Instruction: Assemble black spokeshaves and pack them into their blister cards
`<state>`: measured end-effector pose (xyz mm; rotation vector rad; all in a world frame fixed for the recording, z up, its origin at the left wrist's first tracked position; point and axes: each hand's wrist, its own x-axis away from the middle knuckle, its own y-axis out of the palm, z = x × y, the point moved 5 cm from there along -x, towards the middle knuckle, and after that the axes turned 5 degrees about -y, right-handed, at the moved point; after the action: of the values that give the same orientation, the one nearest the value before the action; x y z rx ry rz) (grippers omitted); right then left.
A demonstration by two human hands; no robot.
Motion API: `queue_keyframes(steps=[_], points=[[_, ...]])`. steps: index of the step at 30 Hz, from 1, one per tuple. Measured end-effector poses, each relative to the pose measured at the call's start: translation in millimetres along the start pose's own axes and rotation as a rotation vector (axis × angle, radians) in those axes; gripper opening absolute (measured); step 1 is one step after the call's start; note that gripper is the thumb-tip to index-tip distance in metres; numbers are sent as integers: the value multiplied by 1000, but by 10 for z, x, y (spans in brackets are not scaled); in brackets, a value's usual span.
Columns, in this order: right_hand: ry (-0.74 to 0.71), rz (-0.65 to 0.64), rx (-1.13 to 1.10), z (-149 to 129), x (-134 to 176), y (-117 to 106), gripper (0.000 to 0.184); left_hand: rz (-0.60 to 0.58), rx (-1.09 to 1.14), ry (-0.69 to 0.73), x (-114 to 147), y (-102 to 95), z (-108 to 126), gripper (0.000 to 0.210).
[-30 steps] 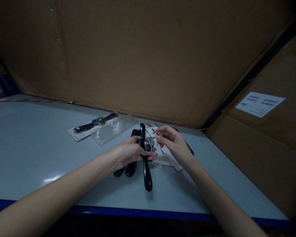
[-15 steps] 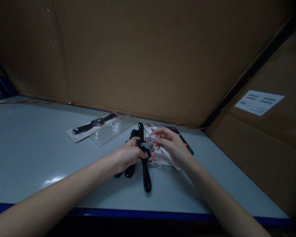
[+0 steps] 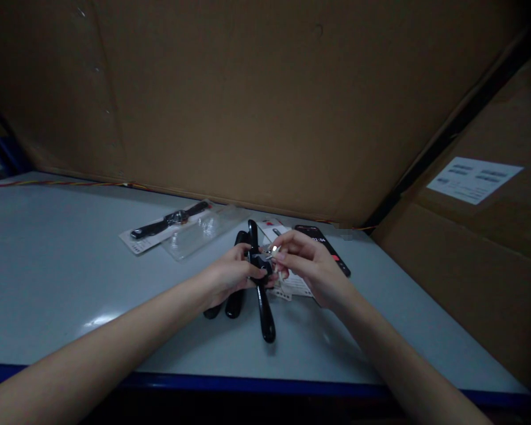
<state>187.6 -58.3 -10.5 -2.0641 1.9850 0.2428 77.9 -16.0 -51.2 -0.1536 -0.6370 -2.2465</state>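
My left hand (image 3: 235, 273) is closed around the middle of a black two-handled spokeshave (image 3: 266, 313), one handle pointing away from me and the other toward me. Close beside it, my right hand (image 3: 312, 260) pinches a small pale, shiny piece (image 3: 275, 251) at the spokeshave's centre; its exact kind is too small to tell. Under and left of my left hand lie more black handles (image 3: 234, 304), partly covered by the fingers. Behind my right hand, printed cards (image 3: 268, 227) rest on the table.
A packaged spokeshave (image 3: 176, 218) on its card and a clear plastic blister shell (image 3: 194, 239) lie to the left. A phone (image 3: 323, 245) showing digits is at the right. Cardboard walls (image 3: 248, 106) border the grey table (image 3: 92, 260), with a twisted wire (image 3: 62, 183) along the back.
The near handle of the spokeshave has swung slightly to the right. My right fingers have shifted a little, and the small piece in them has turned. The view has moved slightly.
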Motion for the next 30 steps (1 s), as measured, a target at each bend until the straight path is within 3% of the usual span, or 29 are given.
queue_keyframes(steps=[12,24,27,30], points=[[0,-2,-36,14,-19,-15,12,-92,52,-18,43,56,46,41],[-9,4,-29,1,-23,-51,13,-17,23,-9,30,24,62,36],[-40,-2,47,-28,-26,-57,11,-26,19,-13,38,42,64,35],[-107,44,295,-74,-28,-89,9,-28,30,-34,55,68,64,38]])
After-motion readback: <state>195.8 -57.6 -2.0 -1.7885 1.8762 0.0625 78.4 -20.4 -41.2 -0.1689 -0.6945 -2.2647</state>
